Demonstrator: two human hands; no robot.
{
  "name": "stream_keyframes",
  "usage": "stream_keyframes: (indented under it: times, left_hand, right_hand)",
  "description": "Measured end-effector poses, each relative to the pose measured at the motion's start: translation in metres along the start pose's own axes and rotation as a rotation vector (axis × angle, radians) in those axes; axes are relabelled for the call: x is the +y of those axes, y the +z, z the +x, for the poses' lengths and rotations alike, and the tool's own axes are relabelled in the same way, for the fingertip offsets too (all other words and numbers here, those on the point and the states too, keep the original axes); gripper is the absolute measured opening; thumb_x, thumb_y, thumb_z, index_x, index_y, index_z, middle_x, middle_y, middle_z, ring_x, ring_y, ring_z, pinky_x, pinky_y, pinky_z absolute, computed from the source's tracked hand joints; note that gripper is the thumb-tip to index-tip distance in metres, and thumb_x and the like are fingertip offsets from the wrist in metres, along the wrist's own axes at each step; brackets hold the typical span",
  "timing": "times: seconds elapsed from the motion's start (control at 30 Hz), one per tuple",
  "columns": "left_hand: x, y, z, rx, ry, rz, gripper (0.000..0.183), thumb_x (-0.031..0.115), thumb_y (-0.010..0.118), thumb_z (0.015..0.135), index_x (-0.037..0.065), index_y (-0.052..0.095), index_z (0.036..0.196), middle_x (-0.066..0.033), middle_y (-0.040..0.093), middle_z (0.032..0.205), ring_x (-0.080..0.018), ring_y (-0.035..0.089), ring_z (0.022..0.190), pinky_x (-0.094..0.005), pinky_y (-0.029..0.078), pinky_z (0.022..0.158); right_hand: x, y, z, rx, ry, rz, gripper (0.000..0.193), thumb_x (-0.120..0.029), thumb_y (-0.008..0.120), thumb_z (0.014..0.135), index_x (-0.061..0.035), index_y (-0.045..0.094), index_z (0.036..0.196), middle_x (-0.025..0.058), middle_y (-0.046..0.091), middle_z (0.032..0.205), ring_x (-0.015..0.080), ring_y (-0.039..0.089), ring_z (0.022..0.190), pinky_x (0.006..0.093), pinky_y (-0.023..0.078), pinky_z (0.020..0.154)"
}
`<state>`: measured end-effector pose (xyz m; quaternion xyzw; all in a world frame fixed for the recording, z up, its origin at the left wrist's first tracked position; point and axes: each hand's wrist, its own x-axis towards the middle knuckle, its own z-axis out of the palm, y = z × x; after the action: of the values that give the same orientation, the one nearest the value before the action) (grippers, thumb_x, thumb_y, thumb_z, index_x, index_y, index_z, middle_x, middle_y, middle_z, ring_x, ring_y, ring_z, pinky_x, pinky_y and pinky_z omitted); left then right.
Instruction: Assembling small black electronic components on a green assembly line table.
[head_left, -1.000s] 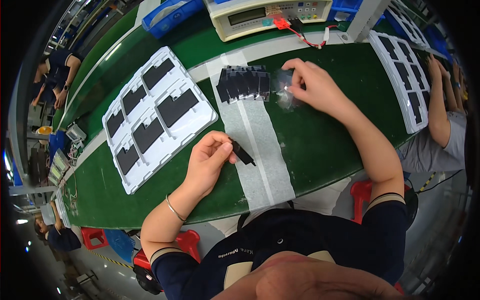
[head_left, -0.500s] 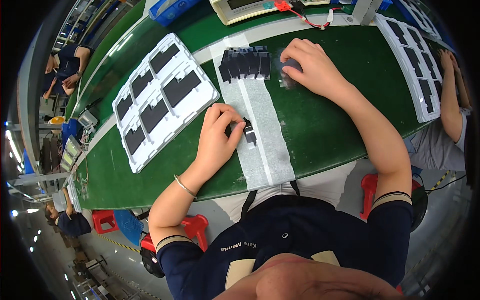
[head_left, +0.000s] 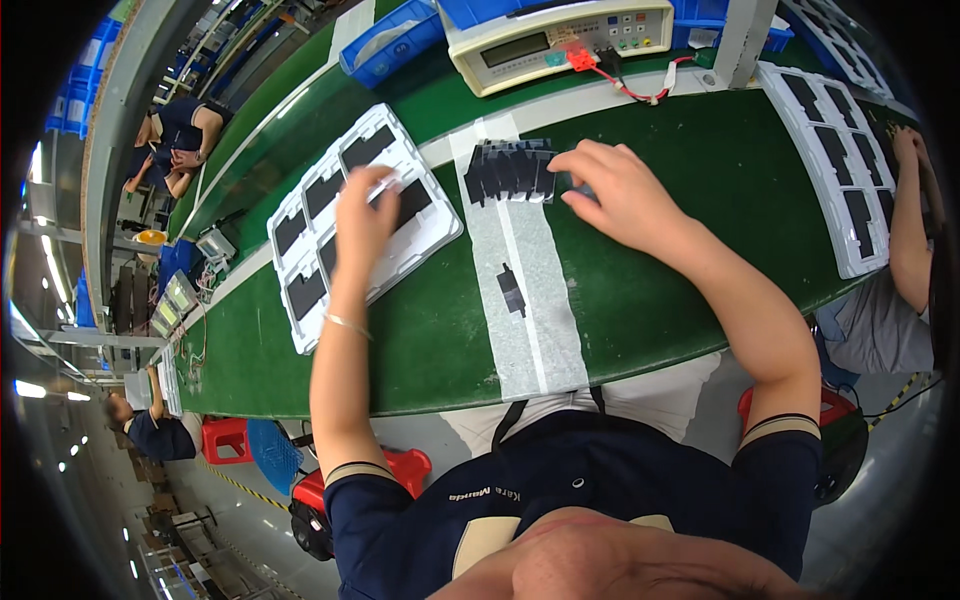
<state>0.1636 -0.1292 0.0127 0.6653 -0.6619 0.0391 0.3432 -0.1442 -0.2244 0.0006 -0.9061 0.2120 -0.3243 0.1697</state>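
Note:
My left hand [head_left: 362,215] is over the white tray [head_left: 440,222], thumb and fingers apart, with no held thing visible. Flat black pieces [head_left: 368,147] lie in the tray's compartments, and my hand hides part of them. My right hand [head_left: 625,195] hovers at the right end of a row of black strips [head_left: 508,170] under clear film. Its thumb and fingers are spread; whether a fingertip touches the film I cannot tell. A single small black piece with a narrow tab [head_left: 511,291] lies on the pale paper strip [head_left: 548,345], apart from both hands.
A beige bench meter [head_left: 570,45] with red and black leads stands at the back beside a blue bin [head_left: 392,42]. On the right, another white tray [head_left: 835,165] lies near a co-worker's arms [head_left: 908,200]. A metal post [head_left: 745,40] rises at the green table's [head_left: 680,290] back edge.
My left hand has left the small black piece on the paper strip and moved up and left over the tray. My right hand stays near the strips. The view has shifted slightly.

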Motion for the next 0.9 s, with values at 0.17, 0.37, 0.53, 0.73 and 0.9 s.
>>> stream_keyframes:
  times: [0.17, 0.37, 0.53, 0.73, 0.9]
  left_hand:
    - [-0.103, -0.011, 0.058, -0.179, -0.289, 0.226, 0.053, 0.021, 0.072, 0.07, 0.004, 0.055, 0.118, -0.0176, 0.058, 0.115, -0.0301, 0.055, 0.109, -0.0334, 0.04, 0.094]
    - [-0.106, -0.021, 0.083, -0.437, -0.525, 0.157, 0.069, 0.029, 0.077, 0.061, 0.006, 0.053, 0.122, -0.0156, 0.058, 0.117, -0.0273, 0.052, 0.11, -0.0361, 0.04, 0.092]
    - [-0.109, -0.012, 0.076, -0.215, -0.199, 0.356, 0.058, 0.015, 0.075, 0.065, 0.008, 0.052, 0.117, -0.0103, 0.06, 0.1, -0.0288, 0.053, 0.102, -0.0354, 0.044, 0.085]
    - [-0.076, -0.018, 0.056, 0.194, -0.114, 0.185, 0.02, 0.006, 0.066, 0.076, 0.001, 0.063, 0.095, -0.0097, 0.061, 0.086, -0.0208, 0.06, 0.079, -0.0286, 0.047, 0.072]
    - [-0.028, -0.016, 0.028, 0.293, -0.416, -0.664, 0.02, 0.011, 0.063, 0.082, -0.002, 0.062, 0.098, -0.0027, 0.063, 0.087, -0.0081, 0.056, 0.075, -0.021, 0.044, 0.068]
  right_hand:
    - [-0.006, -0.002, -0.001, -0.041, -0.026, 0.037, 0.028, -0.011, 0.063, 0.074, -0.0096, 0.054, 0.1, 0.0077, 0.054, 0.09, 0.0264, 0.055, 0.088, 0.0379, 0.04, 0.077]
    - [0.002, 0.004, -0.006, -0.095, -0.098, 0.017, 0.023, -0.014, 0.064, 0.074, -0.0094, 0.056, 0.095, 0.0061, 0.054, 0.09, 0.0243, 0.055, 0.088, 0.0371, 0.041, 0.077]
    - [0.009, 0.005, -0.007, -0.169, -0.137, -0.01, 0.017, -0.017, 0.062, 0.077, -0.0099, 0.057, 0.092, 0.0048, 0.054, 0.089, 0.0215, 0.055, 0.085, 0.0355, 0.041, 0.078]
    - [0.015, 0.008, -0.004, -0.154, -0.152, 0.027, 0.012, -0.015, 0.061, 0.078, -0.0092, 0.058, 0.088, 0.0046, 0.056, 0.084, 0.022, 0.055, 0.083, 0.0351, 0.041, 0.077]
    - [0.003, 0.005, 0.005, -0.061, -0.069, 0.141, 0.029, -0.01, 0.062, 0.076, -0.0073, 0.055, 0.104, 0.0065, 0.054, 0.093, 0.0212, 0.054, 0.088, 0.0337, 0.041, 0.081]
